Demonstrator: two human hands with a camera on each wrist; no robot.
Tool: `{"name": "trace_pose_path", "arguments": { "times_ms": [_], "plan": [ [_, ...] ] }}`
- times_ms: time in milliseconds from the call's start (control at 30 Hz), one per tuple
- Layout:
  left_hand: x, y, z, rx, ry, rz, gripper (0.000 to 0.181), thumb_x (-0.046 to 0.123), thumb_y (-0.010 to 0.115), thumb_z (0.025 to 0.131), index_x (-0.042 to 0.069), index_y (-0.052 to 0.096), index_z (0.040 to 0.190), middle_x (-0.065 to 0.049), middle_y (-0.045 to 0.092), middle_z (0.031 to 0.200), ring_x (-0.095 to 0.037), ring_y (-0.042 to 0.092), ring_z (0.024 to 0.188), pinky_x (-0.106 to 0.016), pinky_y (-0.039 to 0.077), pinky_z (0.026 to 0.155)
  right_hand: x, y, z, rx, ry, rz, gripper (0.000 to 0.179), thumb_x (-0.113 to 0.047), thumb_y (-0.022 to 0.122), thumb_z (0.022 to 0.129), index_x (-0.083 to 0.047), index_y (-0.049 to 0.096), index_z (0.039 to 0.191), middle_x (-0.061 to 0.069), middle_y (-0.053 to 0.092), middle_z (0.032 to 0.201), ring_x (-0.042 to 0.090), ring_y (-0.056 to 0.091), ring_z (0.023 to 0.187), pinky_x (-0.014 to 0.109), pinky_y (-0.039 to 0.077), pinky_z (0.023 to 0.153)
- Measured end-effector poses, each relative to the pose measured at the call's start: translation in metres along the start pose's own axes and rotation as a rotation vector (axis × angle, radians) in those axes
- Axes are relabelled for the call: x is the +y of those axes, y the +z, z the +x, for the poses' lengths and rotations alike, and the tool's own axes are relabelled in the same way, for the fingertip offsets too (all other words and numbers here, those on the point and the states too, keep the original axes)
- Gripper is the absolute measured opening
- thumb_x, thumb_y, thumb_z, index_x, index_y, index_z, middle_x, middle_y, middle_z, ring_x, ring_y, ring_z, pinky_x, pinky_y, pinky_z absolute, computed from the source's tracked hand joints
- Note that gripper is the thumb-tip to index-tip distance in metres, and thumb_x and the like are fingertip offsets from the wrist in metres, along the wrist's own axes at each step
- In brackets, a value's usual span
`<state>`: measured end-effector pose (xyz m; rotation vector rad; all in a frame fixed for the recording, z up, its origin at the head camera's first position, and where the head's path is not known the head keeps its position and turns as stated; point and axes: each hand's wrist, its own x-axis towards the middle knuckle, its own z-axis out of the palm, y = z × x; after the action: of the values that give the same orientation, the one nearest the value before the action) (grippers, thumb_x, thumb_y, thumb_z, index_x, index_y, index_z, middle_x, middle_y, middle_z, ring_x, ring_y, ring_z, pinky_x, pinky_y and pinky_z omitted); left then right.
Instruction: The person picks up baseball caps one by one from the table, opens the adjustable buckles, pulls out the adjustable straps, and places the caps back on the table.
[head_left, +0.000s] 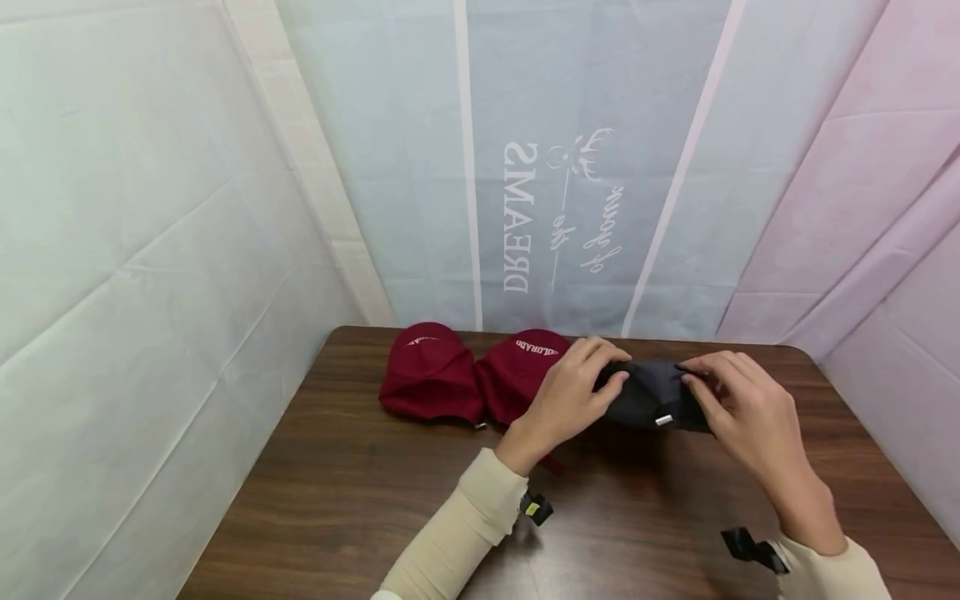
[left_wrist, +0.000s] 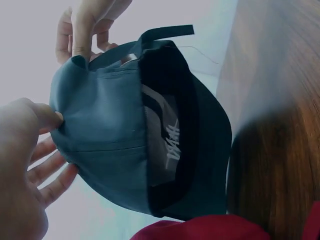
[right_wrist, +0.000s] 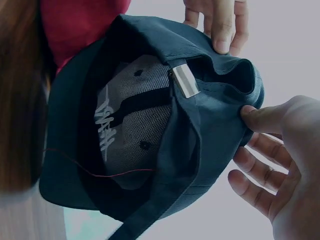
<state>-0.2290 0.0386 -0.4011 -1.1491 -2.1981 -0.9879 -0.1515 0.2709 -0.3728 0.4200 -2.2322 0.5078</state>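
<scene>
Between both hands, a dark baseball cap (head_left: 647,392) is held above the right half of the table. The left hand (head_left: 573,379) pinches its crown on one side, thumb against fingers; the right hand (head_left: 750,408) pinches the other side. In the left wrist view the cap's opening (left_wrist: 167,135) faces the camera, showing mesh lining and white stitched lettering. A metal strap buckle (right_wrist: 185,81) and a loose strap end show at the back. Just left of the left hand lies a maroon cap (head_left: 517,367) with "COLORADO" lettering, partly hidden by that hand.
Another maroon cap (head_left: 431,375) lies farther left, against its neighbour, near the back edge of the wooden table (head_left: 360,500). Pale fabric sheets (head_left: 390,167) hang behind and at the sides. A thin loose thread (right_wrist: 100,172) trails from the dark cap.
</scene>
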Motion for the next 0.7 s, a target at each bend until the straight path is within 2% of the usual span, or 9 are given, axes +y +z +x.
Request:
{"name": "trace_pose_path", "arguments": {
  "times_ms": [133,300,500,700],
  "plan": [
    [0.0,-0.003,-0.002,0.057,0.034,0.0,0.021,0.016,0.071,0.101,0.011,0.071,0.122,-0.002,0.065,0.123,-0.013,0.059,0.114,-0.012,0.049,0.099,-0.002,0.001,0.008,0.009,0.014,-0.01,0.027,0.004,0.084,0.082,-0.008,0.078,0.105,0.005,0.074,0.095,0.006,0.054,0.079,0.015,0.041,0.071],
    [0.0,-0.001,-0.005,0.106,0.13,0.011,0.012,0.011,0.07,0.098,0.011,0.072,0.11,0.001,0.065,0.111,-0.009,0.056,0.103,-0.011,0.048,0.092,-0.002,0.003,0.014,0.037,0.044,0.001,0.026,0.003,0.085,0.082,-0.008,0.079,0.104,0.003,0.07,0.087,0.008,0.053,0.074,0.016,0.04,0.07],
    [-0.002,0.007,-0.009,0.054,0.223,0.045,0.01,0.015,0.07,0.096,0.012,0.074,0.105,0.002,0.065,0.108,-0.01,0.056,0.101,-0.013,0.047,0.092,-0.002,0.005,0.021,0.065,0.056,0.03,0.026,0.003,0.085,0.082,-0.008,0.08,0.105,0.003,0.068,0.083,0.006,0.05,0.073,0.016,0.038,0.07],
    [-0.001,0.012,-0.011,0.028,0.284,0.139,0.021,0.022,0.076,0.093,0.014,0.075,0.112,-0.001,0.065,0.117,-0.013,0.057,0.103,-0.02,0.048,0.095,-0.005,0.005,0.026,0.073,0.053,0.049,0.026,0.004,0.085,0.083,-0.007,0.08,0.106,0.005,0.069,0.085,-0.002,0.048,0.074,0.014,0.039,0.069]
  ]
}}
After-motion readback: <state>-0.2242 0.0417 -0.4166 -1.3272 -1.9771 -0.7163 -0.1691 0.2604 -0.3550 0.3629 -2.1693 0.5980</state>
